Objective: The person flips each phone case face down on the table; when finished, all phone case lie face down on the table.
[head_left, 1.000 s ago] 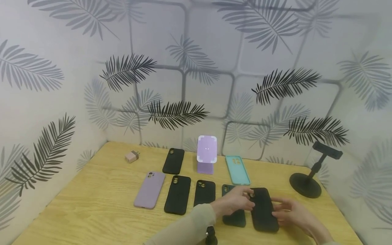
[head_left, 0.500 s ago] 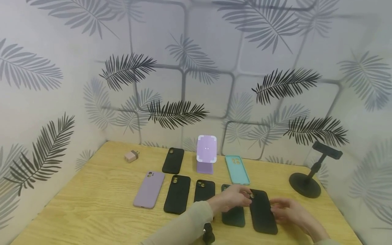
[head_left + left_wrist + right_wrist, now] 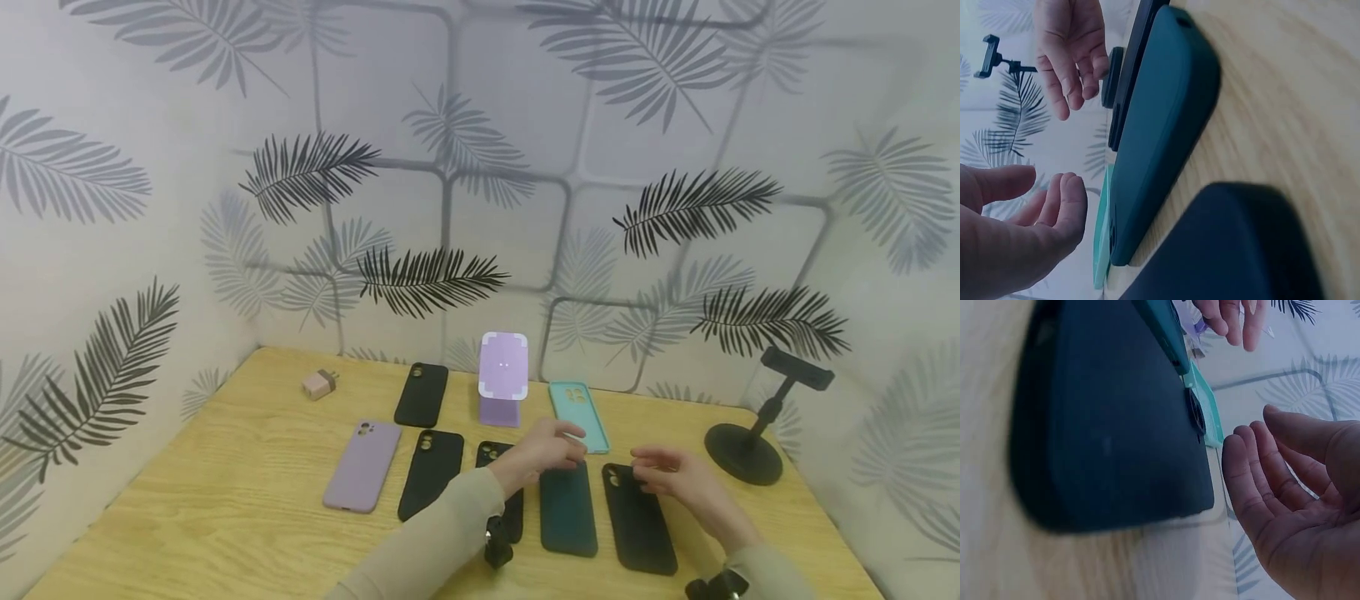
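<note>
My left hand [image 3: 551, 450] hovers over the top end of a dark green phone case [image 3: 567, 512], close to a turquoise phone case [image 3: 583, 421] behind it. Nothing is between its loosely bent fingers, and in the left wrist view a gap separates it from the green case [image 3: 1160, 125]. To its right, my right hand [image 3: 681, 479] is raised by the upper corner of a black phone case [image 3: 641, 525]. The right wrist view shows this hand [image 3: 1304, 500] holding nothing, palm visible, beyond the far end of the black case [image 3: 1116, 437]. The left hand covers the green case's top in the head view.
Left of these lie a partly covered black case [image 3: 512, 508], another black case [image 3: 432, 471], a lilac case [image 3: 363, 467] and a black case [image 3: 422, 394] farther back. A purple stand [image 3: 503, 367], a plug adapter [image 3: 319, 384] and a black phone holder [image 3: 746, 454] stand around them.
Both hands have moved away from the rightmost black case, toward the back of the table; the left also shifted left toward the turquoise case. The black case slid slightly nearer and now lies uncovered.
</note>
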Demonstrator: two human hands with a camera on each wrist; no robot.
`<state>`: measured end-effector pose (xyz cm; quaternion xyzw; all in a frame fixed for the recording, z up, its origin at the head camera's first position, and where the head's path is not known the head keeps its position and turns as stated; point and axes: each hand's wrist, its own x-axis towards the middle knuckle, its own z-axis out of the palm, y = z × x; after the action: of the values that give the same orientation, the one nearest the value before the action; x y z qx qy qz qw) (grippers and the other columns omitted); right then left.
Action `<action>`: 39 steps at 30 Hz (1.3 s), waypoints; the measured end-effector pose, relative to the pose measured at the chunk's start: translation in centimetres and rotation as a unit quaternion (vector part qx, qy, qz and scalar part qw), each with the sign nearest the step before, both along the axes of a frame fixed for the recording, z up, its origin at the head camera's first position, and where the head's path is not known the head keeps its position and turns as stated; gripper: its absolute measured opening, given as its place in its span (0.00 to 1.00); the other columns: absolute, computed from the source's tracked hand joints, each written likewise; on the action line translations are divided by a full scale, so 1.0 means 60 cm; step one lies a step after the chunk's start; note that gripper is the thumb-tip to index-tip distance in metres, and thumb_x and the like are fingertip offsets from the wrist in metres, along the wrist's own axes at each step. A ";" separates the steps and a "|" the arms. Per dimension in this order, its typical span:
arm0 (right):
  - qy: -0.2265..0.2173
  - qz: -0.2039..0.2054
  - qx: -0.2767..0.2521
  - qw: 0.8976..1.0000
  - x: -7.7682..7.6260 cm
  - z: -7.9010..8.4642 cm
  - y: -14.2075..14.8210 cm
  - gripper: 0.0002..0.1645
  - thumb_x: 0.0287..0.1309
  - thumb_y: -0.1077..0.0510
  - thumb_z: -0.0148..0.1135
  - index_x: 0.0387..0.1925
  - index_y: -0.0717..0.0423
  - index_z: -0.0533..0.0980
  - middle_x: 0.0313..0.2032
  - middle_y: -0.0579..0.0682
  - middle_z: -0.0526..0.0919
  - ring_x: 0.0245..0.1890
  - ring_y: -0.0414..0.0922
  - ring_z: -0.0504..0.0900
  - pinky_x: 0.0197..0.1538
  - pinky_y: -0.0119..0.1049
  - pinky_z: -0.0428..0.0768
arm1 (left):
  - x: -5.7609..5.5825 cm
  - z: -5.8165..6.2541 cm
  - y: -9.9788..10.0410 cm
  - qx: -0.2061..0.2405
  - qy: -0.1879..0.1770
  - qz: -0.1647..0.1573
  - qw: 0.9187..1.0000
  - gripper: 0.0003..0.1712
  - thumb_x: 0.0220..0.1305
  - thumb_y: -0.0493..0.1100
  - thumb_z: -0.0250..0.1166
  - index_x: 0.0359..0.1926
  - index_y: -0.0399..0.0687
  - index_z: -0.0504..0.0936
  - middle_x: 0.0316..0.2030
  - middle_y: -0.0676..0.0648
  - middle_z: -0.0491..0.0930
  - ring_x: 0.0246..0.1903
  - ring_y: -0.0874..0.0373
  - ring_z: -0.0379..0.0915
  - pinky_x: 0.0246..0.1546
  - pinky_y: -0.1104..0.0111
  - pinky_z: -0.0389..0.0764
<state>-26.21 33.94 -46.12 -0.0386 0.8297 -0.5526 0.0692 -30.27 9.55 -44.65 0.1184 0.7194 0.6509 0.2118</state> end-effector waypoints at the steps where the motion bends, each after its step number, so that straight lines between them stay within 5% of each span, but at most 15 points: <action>1: 0.006 0.001 0.007 1.000 -0.005 0.002 -0.005 0.30 0.64 0.58 0.63 0.61 0.74 0.68 0.55 0.67 0.78 0.45 0.37 0.82 0.50 0.36 0.84 | -0.003 0.000 -0.002 -0.001 0.003 0.009 1.000 0.21 0.65 0.30 0.61 0.59 0.33 0.76 0.49 0.36 0.83 0.49 0.44 0.81 0.49 0.59 0.84; 8: 0.048 -0.011 0.055 0.997 -0.041 0.006 -0.034 0.27 0.64 0.60 0.62 0.60 0.72 0.72 0.58 0.68 0.78 0.54 0.47 0.80 0.56 0.35 0.80 | -0.019 -0.012 -0.003 -0.002 0.014 0.075 0.997 0.21 0.63 0.29 0.59 0.58 0.34 0.77 0.50 0.38 0.81 0.46 0.46 0.81 0.48 0.59 0.84; 13: 0.043 -0.012 0.071 0.996 -0.058 0.003 -0.049 0.25 0.66 0.63 0.58 0.61 0.72 0.71 0.60 0.70 0.75 0.60 0.58 0.76 0.62 0.48 0.77 | -0.031 -0.023 0.003 -0.026 0.023 0.111 0.993 0.23 0.64 0.31 0.61 0.60 0.34 0.75 0.53 0.37 0.79 0.46 0.50 0.80 0.49 0.59 0.83; 18: 0.030 -0.020 0.101 0.994 -0.077 0.000 -0.057 0.25 0.68 0.61 0.57 0.63 0.70 0.70 0.62 0.70 0.73 0.64 0.64 0.70 0.67 0.58 0.69 | -0.043 -0.020 0.005 -0.048 0.007 0.110 0.993 0.26 0.64 0.30 0.60 0.63 0.31 0.71 0.56 0.35 0.77 0.51 0.46 0.79 0.52 0.57 0.82; 32: -0.008 0.011 0.065 0.998 -0.100 -0.007 -0.062 0.27 0.69 0.60 0.56 0.64 0.71 0.68 0.63 0.67 0.73 0.59 0.54 0.76 0.56 0.42 0.80 | -0.053 -0.015 0.006 -0.027 -0.013 0.094 0.995 0.27 0.65 0.29 0.58 0.64 0.27 0.68 0.63 0.31 0.70 0.55 0.40 0.76 0.54 0.57 0.82; 39: -0.037 0.015 0.010 0.999 -0.106 -0.003 -0.068 0.29 0.70 0.57 0.55 0.66 0.70 0.66 0.64 0.67 0.72 0.56 0.51 0.81 0.55 0.42 0.83 | -0.051 -0.009 0.013 -0.011 -0.003 0.113 0.994 0.26 0.62 0.27 0.57 0.62 0.24 0.70 0.57 0.32 0.75 0.49 0.45 0.79 0.50 0.59 0.83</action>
<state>-32.54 29.84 -46.32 -0.0296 0.8314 -0.5442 0.1083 -33.36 10.36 -45.21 0.0323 0.7345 0.6631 0.1406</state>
